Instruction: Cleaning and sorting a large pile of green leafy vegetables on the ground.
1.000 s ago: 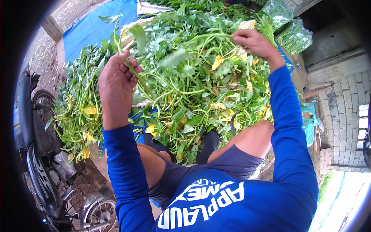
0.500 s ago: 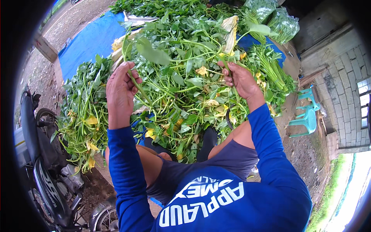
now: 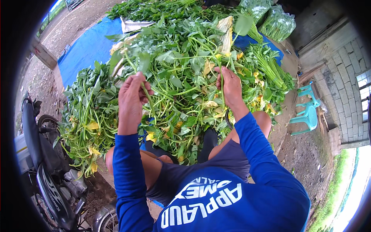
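Pinching a smooth green stem (image 3: 149,99) in the left hand (image 3: 132,94), a slender stem (image 3: 222,94) in the right hand (image 3: 231,87), above tangled, pointed leaves (image 3: 158,44).

I can make out a deep blue long-sleeved shirt (image 3: 259,207) filling the near middle of my view. Bold white lettering (image 3: 203,208) runs slantwise across its front, upside down to me, with smaller white characters just beyond it. The left sleeve (image 3: 129,174) and right sleeve (image 3: 261,154) are plain blue, creased, and reach the wrists. I see no gloves on the left hand (image 3: 134,94) or right hand (image 3: 230,86). Farther off are dark grey shorts (image 3: 228,162), ending above the knees, then dark foot coverings (image 3: 209,145), whether socks or boots I can't tell.
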Demonstrator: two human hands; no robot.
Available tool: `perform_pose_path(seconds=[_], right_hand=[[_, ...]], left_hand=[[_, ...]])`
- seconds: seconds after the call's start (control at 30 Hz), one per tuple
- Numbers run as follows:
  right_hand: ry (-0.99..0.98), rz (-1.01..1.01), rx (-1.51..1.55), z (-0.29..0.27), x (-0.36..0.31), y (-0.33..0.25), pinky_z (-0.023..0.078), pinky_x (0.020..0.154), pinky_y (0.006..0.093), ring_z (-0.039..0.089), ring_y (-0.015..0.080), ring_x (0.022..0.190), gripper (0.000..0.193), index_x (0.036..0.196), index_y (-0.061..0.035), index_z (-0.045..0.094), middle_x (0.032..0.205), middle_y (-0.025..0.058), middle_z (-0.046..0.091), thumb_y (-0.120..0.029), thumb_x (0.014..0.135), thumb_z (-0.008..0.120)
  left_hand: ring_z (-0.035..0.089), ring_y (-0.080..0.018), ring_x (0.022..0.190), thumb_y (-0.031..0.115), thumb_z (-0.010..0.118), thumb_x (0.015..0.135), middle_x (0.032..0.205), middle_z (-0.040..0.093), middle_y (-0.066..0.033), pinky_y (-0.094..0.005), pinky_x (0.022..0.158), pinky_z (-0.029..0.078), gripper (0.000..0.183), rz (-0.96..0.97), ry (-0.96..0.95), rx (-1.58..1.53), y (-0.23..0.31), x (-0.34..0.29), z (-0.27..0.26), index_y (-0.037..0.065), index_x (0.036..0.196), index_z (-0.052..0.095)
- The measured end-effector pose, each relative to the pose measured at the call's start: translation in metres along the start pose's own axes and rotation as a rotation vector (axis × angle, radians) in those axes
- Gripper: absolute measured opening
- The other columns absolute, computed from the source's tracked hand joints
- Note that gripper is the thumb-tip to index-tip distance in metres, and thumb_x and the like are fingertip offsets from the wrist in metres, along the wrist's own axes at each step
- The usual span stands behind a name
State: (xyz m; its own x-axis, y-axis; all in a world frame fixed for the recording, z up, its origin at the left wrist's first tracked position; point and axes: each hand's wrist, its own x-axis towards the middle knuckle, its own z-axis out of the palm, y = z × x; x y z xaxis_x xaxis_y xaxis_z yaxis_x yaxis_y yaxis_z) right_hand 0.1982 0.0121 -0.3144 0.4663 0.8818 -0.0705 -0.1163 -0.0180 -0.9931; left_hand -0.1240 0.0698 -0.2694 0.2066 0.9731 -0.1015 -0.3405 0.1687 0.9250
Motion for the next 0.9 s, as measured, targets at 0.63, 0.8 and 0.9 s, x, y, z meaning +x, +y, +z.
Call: perform_pose_path(seconds=[0.63, 0.8, 0.9], right_hand=[[-0.2, 0.064, 0.244, 0.101, -0.09, 0.022, 0.054, 0.074, 0.0254, 0.065, 0.0084, 0.08, 0.027, 0.126, -0.0049, 0.071, 0.096, -0.0015, 0.071, -0.02, 0.104, 0.065], [-0.283, 0.177, 0.206, 0.106, -0.09, 0.018, 0.056, 0.074, 0.0266, 0.066, 0.008, 0.081, 0.022, 0.117, -0.0029, 0.071, 0.093, -0.0005, 0.071, -0.018, 0.104, 0.061], [-0.231, 0.105, 0.096, 0.107, -0.079, 0.03, 0.055, 0.074, 0.0254, 0.066, 0.0083, 0.08, 0.018, 0.109, -0.0017, 0.07, 0.094, 0.0011, 0.069, -0.011, 0.096, 0.063]], left_hand=[[0.059, -0.0059, 0.073, 0.036, 0.065, 0.105, 0.087, 0.066, 0.0041, -0.0244, 0.063, 0.048, 0.028, -0.131, -0.18, 0.031, -0.063, 0.002, 0.041, 0.008, 0.107, 0.072], [0.06, -0.0033, 0.074, 0.036, 0.066, 0.104, 0.088, 0.067, 0.0038, -0.0219, 0.063, 0.048, 0.029, -0.154, -0.176, 0.026, -0.058, 0.001, 0.038, 0.008, 0.107, 0.072], [0.055, -0.0019, 0.068, 0.037, 0.066, 0.104, 0.082, 0.065, 0.0058, -0.0214, 0.058, 0.043, 0.028, -0.066, -0.144, 0.142, -0.071, 0.006, 0.035, 0.01, 0.1, 0.07]])
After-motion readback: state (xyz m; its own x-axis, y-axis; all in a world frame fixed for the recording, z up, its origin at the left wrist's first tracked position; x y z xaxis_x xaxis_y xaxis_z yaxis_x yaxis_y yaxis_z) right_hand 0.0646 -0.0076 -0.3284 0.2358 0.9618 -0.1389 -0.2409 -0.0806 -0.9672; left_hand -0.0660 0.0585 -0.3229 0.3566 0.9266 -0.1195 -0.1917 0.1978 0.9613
